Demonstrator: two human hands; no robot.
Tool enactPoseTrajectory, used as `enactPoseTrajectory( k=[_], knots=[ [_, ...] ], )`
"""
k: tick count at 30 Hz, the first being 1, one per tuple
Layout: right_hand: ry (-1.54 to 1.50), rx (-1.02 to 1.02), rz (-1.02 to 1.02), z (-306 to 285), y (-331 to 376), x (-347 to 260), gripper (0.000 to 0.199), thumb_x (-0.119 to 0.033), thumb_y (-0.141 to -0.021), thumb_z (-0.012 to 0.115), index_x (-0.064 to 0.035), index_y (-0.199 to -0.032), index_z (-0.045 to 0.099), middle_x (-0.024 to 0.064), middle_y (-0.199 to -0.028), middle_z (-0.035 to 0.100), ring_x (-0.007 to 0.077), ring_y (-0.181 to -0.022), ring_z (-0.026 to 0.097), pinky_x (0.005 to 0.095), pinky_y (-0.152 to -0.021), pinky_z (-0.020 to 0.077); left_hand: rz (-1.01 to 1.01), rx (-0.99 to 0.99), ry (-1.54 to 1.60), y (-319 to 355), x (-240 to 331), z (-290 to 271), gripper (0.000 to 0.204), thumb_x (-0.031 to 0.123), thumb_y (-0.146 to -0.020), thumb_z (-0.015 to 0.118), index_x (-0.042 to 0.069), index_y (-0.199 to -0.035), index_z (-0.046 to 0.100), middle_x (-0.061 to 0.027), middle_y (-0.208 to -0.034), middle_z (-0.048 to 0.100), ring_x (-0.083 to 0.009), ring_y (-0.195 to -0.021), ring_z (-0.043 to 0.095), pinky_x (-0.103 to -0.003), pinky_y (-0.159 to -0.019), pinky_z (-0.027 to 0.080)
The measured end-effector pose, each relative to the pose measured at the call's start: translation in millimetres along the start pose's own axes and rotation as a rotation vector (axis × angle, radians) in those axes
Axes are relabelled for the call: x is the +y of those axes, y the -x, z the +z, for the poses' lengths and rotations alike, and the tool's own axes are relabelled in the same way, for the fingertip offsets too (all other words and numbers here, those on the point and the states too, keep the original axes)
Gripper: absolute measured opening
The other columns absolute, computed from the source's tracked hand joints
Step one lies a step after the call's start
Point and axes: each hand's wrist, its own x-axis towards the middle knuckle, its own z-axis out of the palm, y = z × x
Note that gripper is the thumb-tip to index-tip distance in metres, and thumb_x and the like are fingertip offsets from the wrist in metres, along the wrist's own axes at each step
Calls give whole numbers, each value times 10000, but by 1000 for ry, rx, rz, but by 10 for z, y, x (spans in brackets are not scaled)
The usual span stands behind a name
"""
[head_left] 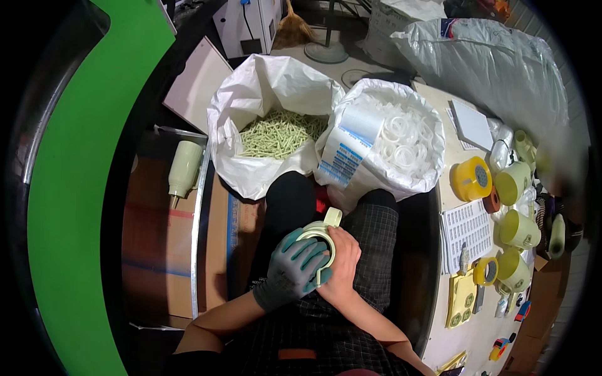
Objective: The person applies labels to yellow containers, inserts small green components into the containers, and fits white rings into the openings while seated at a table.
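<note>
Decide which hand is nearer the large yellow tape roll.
Right: the bare right hand is left of the tape roll; the gloved left hand sits farther left.

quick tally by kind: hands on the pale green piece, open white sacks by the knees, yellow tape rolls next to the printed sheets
Hands on the pale green piece: 2 (gloved left hand, bare right hand)
Open white sacks: 2
Yellow tape rolls: 2
Total: 6

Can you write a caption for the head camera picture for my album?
A gloved left hand and bare right hand hold a round pale green part.
</note>
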Motion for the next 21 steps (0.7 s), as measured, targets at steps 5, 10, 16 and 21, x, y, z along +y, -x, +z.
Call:
enactPoseTrajectory(
  k=[5, 10, 16, 21],
  knots=[
    [-78, -54, -2, -44, -16, 20, 775, -225, -825, 823, -13, -1503, 516, 198, -1449, 586, 406, -1395, 527, 512, -1138, 354, -87, -156, -27, 97, 29, 80, 315, 282, -875, 761, 2, -1018, 752, -177, -999, 723, -327, -946, 706, -577, -910, 557],
    [-138, -51, -92, 80, -305, 51, 742, -252, -809, 841, -19, -1455, 560, 179, -1428, 594, 398, -1363, 537, 516, -1139, 369, -129, 37, -193, -16, -15, -98, 652, 380, -817, 839, -18, -1297, 648, -255, -1273, 661, -392, -1145, 648, -557, -1061, 487],
    [-234, 127, -335, 279, -1432, -99, 878, -108, -716, 856, -160, -1531, 534, 216, -1587, 427, 446, -1436, 453, 554, -1171, 360, -99, 375, -161, -603, -707, -309, 1073, 208, -790, 923, -61, -1617, 295, -291, -1579, 452, -477, -1402, 511, -538, -1165, 449],
    [-162, 62, -279, -165, -1413, 287, 634, -33, -746, 832, -111, -1351, 659, 171, -1382, 622, 390, -1252, 611, 467, -1017, 531, -37, 517, -215, -658, -749, -181, 1018, 162, -765, 921, -31, -1591, 359, -283, -1560, 478, -478, -1393, 521, -572, -1149, 457]
  ],
)
